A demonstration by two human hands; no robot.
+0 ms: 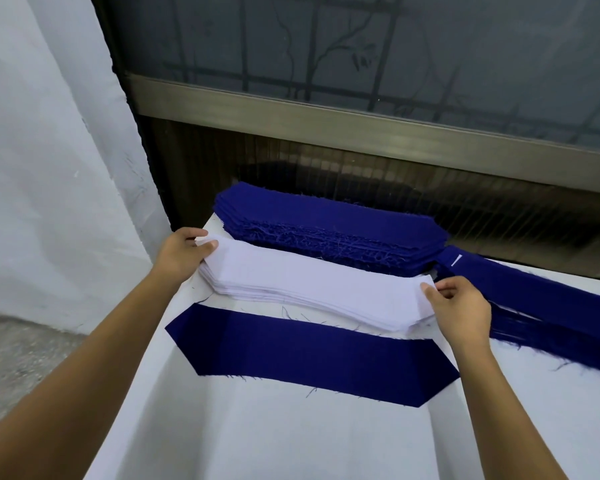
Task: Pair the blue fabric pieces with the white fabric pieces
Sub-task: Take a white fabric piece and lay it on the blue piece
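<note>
Overall, item one: white-covered table (274, 441), filling the near centre, its near edge cut off by the frame; no label or writing is readable anywhere in view.

Item two: frosted window (395, 46) with metal sill, far side; only dim shapes of bars and branches show through it.

Item three: white curtain (42, 150), hanging at the left.

Item four: blue fabric stack (329, 230), far centre of the table, many layers with frayed edges.

Item five: second blue fabric pile (548, 306), spread along the right and cut off at the right edge; a small white mark near its far end is too small to make out.

Item six: single blue fabric piece (312, 355), flat on the table, nearest the viewer, pointed at both ends, just near of the white stack.

Item seven: white fabric stack (312, 289), between the blue stack and the single blue piece.

Item eight: left hand (181, 252), fingers pinched on the left end of the top white piece, lifting it slightly.

Item nine: right hand (461, 306), fingers closed on the right end of the white stack; whether it grips one layer or several cannot be told.
</note>
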